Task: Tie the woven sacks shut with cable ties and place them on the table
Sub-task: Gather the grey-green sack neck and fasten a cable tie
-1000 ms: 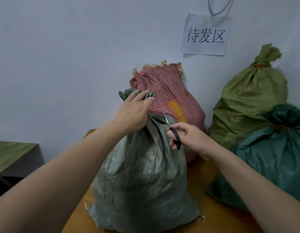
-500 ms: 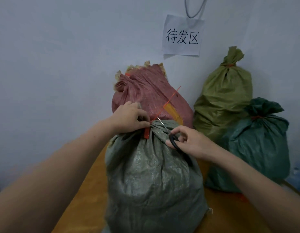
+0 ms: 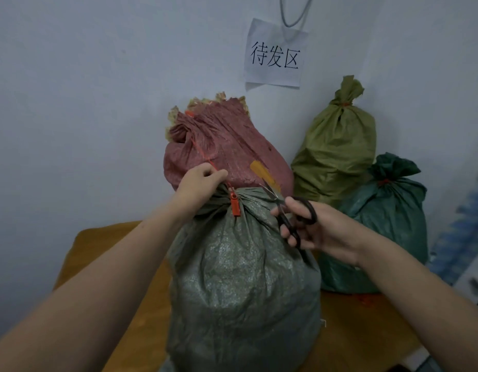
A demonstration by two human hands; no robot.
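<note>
Head view: left hand [image 3: 199,181] pinches the tail of the cable tie [image 3: 234,208] taut above the grey sack [image 3: 240,277] standing on the counter [image 3: 98,245], likely so the right hand [image 3: 323,232], fingers gripping scissors [image 3: 286,220], can trim it.

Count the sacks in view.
4: grey sack in front, red sack behind it, olive sack back right, dark green sack before it. More could hide behind.
</note>
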